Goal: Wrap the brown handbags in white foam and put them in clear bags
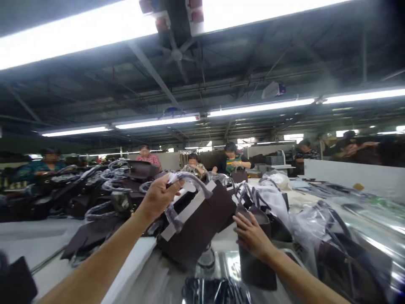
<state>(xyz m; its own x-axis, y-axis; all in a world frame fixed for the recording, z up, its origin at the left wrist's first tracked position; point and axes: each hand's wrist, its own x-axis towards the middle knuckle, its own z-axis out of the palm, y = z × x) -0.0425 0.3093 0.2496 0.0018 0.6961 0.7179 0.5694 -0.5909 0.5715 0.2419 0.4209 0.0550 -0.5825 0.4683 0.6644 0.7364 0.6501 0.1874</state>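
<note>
My left hand [160, 195] is closed on the plastic-wrapped handle [198, 182] of a dark brown handbag [204, 223]. The handbag hangs tilted, with a white strip [191, 210] along its top edge. To its right, my right hand [252, 237] lies with fingers spread against another dark brown bag [258, 270], which stands upright on the table. Its palm side is hidden. Below and between my hands lies a bundle of dark strap-like pieces [215, 291], blurred, near clear plastic.
A heap of dark handbags [95, 190] with wrapped handles fills the left side. At right are bags in clear plastic [311, 223] and a white partition [354, 177]. Several people sit across the table, one in a green top [236, 164].
</note>
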